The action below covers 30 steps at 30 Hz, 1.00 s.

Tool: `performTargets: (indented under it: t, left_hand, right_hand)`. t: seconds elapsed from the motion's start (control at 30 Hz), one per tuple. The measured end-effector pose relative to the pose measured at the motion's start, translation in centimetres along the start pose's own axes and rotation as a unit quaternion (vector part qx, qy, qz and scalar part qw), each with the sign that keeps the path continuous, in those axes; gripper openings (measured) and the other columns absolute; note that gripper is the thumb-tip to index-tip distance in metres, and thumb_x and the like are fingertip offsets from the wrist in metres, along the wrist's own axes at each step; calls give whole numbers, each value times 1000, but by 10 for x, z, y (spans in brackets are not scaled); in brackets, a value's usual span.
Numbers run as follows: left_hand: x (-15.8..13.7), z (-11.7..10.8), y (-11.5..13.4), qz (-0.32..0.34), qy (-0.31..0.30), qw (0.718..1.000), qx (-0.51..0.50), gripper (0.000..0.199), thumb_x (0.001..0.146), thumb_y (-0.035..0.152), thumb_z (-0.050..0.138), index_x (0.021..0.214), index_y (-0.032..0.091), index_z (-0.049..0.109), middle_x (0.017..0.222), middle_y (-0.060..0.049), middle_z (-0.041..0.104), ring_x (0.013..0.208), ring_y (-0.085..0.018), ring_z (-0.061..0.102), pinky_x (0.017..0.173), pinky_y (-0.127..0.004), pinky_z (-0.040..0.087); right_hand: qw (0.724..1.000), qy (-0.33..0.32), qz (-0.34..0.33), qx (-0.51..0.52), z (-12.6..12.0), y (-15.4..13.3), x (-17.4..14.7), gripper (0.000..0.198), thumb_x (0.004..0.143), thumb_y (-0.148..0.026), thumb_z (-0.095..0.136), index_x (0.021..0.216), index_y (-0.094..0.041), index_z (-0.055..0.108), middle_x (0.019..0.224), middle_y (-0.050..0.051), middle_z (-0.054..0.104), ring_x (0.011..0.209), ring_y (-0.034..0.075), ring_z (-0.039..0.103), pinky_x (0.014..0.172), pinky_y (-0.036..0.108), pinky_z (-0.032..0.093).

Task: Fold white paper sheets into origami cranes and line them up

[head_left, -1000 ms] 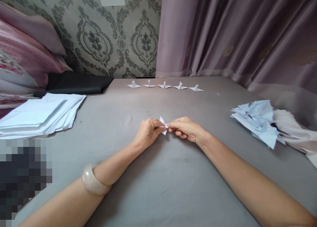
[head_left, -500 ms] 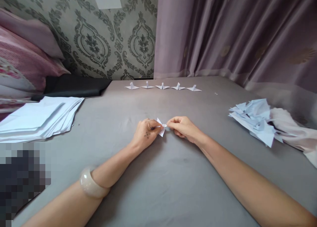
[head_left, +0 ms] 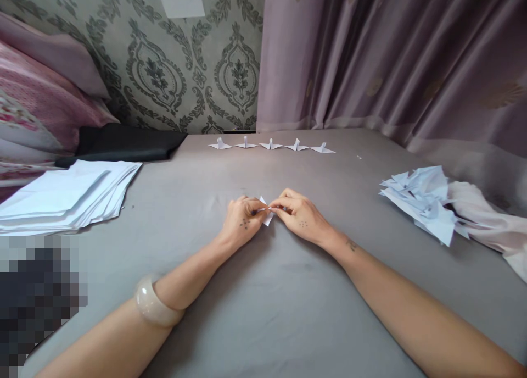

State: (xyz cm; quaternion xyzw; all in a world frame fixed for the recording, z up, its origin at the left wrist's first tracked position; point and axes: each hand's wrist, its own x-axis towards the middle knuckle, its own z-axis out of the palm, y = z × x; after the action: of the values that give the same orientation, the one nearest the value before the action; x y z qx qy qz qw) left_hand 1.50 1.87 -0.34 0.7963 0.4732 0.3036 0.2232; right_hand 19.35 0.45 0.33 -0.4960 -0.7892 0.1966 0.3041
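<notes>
A small white origami crane [head_left: 268, 219] is pinched between my two hands, just above the grey cloth. My left hand [head_left: 246, 216] grips its left side between thumb and fingers. From the right, my right hand [head_left: 299, 213] closes its thumb and fingertips on the crane's middle, close against the left fingertips. Two pointed wing tips show above and below the fingers; the centre of the fold is hidden. Farther back, several finished paper cranes [head_left: 270, 144] stand in a row with wings spread.
A stack of white paper sheets [head_left: 61, 194] lies at the left, with a black folded item [head_left: 132, 142] behind it. At the right, a heap of folded white paper pieces [head_left: 424, 199] sits beside a pale cloth [head_left: 480, 207]. Purple curtains [head_left: 329, 54] hang behind.
My right hand has rolled over and shifted slightly left, its fingertips now meeting the left ones on the crane. The left hand has stayed nearly in place.
</notes>
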Motion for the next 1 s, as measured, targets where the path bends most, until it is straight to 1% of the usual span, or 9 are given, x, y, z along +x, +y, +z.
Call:
performTargets:
  t: [0.07,0.17,0.3,0.43,0.6,0.67,0.8,0.87,1.0]
  left_hand:
    - [-1,-1,1,-23,1,1000,14,14,80,28,60,83,21,72,78,-3,69,80,-18,59,74,-29,44]
    - [-4,-4,4,-60,0,998,27,25,73,34,67,93,19,68,85,-5,66,83,-20,56,74,-31,44]
    - [-6,-7,5,-93,-8,995,42,15,73,30,63,82,18,67,85,-5,63,83,-20,55,76,-32,44]
    - [-7,-6,3,-108,-1,992,60,13,74,28,61,77,16,67,85,-6,62,80,-18,56,74,-30,43]
    - [-4,-3,-4,-76,33,992,93,17,78,30,59,70,16,65,80,-5,63,75,-17,58,71,-27,43]
    - [-1,-5,-7,-87,54,987,123,17,78,30,59,70,16,65,79,-5,64,75,-17,58,72,-27,42]
    - [5,-9,-15,-137,77,972,173,21,80,33,57,71,17,67,81,-6,66,78,-18,59,72,-26,41]
    - [6,-10,-18,-139,76,969,190,24,80,35,56,71,17,67,81,-7,66,80,-19,60,72,-26,40]
    - [8,-8,-23,-137,69,964,215,26,80,37,55,72,16,67,81,-7,66,80,-19,60,71,-26,40]
  right_hand:
    - [1000,3,2,-7,1,1,0,18,87,-25,54,95,-24,70,89,2,59,73,11,54,70,23,40]
    - [999,37,30,11,3,4,1,25,86,-26,55,108,-24,66,88,1,59,61,9,50,69,23,42]
    - [990,101,88,35,3,10,2,30,83,-24,54,110,-18,63,89,2,60,54,7,47,66,23,44]
    - [981,119,147,43,2,16,3,28,80,-23,53,105,-15,64,90,4,64,57,8,50,67,24,44]
    - [977,75,194,46,1,21,7,28,79,-21,52,103,-15,65,83,4,66,65,11,56,67,24,44]
    - [977,54,198,51,-3,20,7,26,79,-19,53,100,-14,67,80,4,67,66,12,58,67,24,44]
    - [982,12,178,59,-19,13,-7,20,76,-15,56,91,-15,69,79,5,69,68,13,59,65,23,44]
    - [986,-20,160,43,-30,12,-20,20,77,-15,54,91,-16,69,80,5,69,67,13,58,65,24,43]
    - [992,-38,119,6,-50,20,-49,21,79,-14,50,88,-17,68,80,5,68,66,13,56,65,25,41]
